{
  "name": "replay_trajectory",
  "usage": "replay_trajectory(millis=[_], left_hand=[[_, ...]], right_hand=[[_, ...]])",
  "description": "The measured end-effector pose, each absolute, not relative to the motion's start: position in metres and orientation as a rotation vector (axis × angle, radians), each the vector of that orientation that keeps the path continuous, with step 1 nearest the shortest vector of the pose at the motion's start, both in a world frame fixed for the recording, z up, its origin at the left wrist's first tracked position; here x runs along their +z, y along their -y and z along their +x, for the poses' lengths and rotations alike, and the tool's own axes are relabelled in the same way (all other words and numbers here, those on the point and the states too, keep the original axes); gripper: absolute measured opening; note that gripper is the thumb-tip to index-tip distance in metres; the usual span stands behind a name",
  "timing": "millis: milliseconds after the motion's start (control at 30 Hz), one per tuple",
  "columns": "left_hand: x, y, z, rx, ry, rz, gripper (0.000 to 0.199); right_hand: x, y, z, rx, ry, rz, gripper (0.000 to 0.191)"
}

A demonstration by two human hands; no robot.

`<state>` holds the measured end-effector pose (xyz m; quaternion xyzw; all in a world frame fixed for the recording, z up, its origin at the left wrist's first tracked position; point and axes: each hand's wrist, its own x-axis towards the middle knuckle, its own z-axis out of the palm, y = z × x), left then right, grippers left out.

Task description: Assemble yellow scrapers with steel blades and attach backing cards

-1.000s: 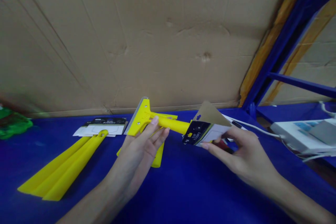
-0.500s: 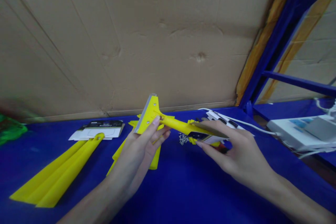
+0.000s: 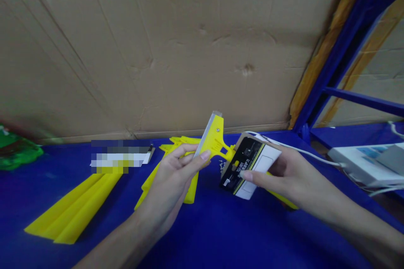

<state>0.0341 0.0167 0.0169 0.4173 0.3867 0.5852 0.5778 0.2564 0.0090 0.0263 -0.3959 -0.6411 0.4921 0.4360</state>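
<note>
Counting one left hand (image 3: 178, 170), one right hand (image 3: 288, 176), one yellow scraper (image 3: 215, 136) and one printed card (image 3: 254, 168). Recording three fanned yellow handles (image 3: 75, 208), one green bundle (image 3: 19, 151) and one white box (image 3: 356, 164). Noting several yellow pieces (image 3: 191, 189), overlapping too much for an exact count.

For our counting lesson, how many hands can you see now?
2: the left hand holding the yellow scraper by its head, the right hand gripping the printed card. No others show.
</note>
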Motion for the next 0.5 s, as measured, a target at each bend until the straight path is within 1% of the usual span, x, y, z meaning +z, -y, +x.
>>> replay_trajectory(millis=[67,133,300,400,500], left_hand=[[0.018,-0.017,0.034,1.368,-0.911,1.014,0.015],[0.019,-0.016,0.034,1.339,-0.944,1.043,0.017],[0.019,-0.014,0.036,1.170,-0.907,1.041,0.024],[0.016,-0.014,0.040,1.186,-0.821,0.980,0.031],[0.011,-0.010,0.044,1.199,-0.816,0.935,0.042]], right_hand=[[0.032,-0.009,0.252,1.339,1.568,-0.951,0.025],[0.037,-0.008,0.246,1.423,1.552,-0.942,0.021],[0.033,-0.007,0.232,1.505,1.295,-0.904,0.030],[0.028,-0.009,0.230,1.522,1.100,-0.869,0.032],[0.028,-0.011,0.233,1.445,0.997,-0.889,0.036]])
